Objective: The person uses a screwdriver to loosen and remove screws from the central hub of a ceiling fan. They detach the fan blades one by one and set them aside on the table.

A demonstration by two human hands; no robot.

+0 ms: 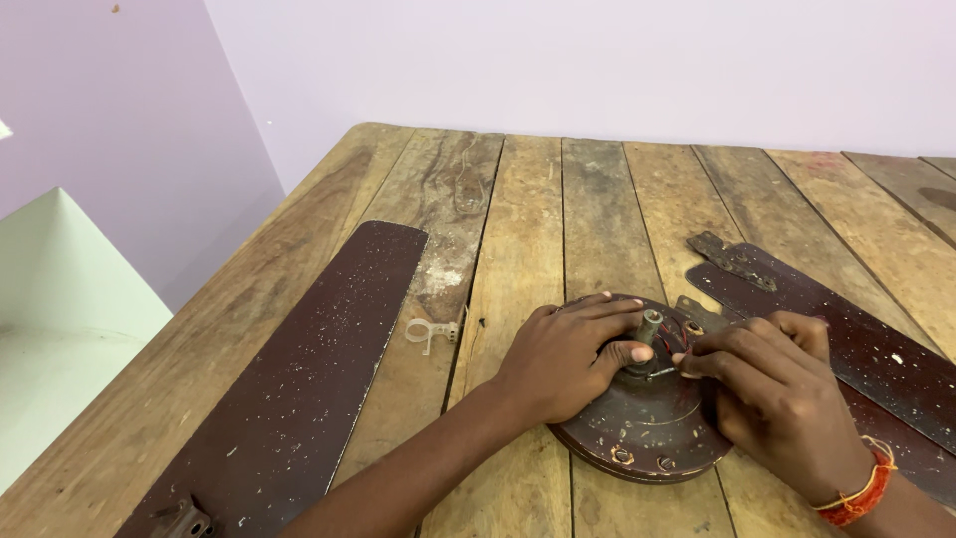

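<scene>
**Both hands on the fan motor**

Here's the round brown fan motor housing [647, 418], lying flat on the plank table [528, 199], at about five o'clock from the table's middle. The left hand [563, 359] lies spread over its nine o'clock side, fingers loosely open, thumb pressed against the short shaft [649, 324] at the hub. The right hand [777, 394] comes in from three o'clock, fingertips pinched on the thin red wires [677, 342] beside the shaft. One dark fan blade [299, 389] lies out at nine o'clock, another [856, 339] at three o'clock. A small pale plastic clip [430, 332] sits between blade and motor.
</scene>
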